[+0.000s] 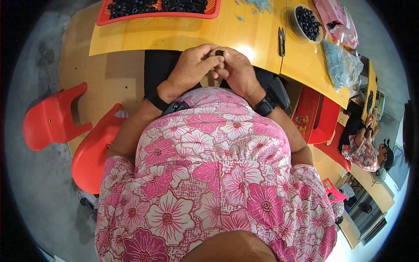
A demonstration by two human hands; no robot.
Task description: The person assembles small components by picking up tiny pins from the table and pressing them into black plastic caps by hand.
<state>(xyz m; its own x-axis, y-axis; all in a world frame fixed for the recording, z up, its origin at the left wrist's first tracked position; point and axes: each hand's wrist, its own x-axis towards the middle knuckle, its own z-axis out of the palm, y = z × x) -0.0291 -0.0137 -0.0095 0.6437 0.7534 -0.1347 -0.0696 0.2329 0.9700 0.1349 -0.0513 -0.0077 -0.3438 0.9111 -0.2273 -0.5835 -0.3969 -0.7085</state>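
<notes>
Both my hands meet just off the near edge of the yellow table, above my lap. Between the fingertips is a small black round part; its exact kind is too small to make out. My left hand pinches it from the left, thumb pointing right. From the other side my right hand closes on the same part, its lower fingers curled beneath. At the far left of the table a red plastic basket holds many small black parts. Farther right, a clear round tub contains rounded black pieces.
Black-handled thread snips lie right of my hands. Small clear pieces are scattered at the back. A clear bag of bluish pieces and a pink bag sit at right. Red chairs stand left; another person sits far right.
</notes>
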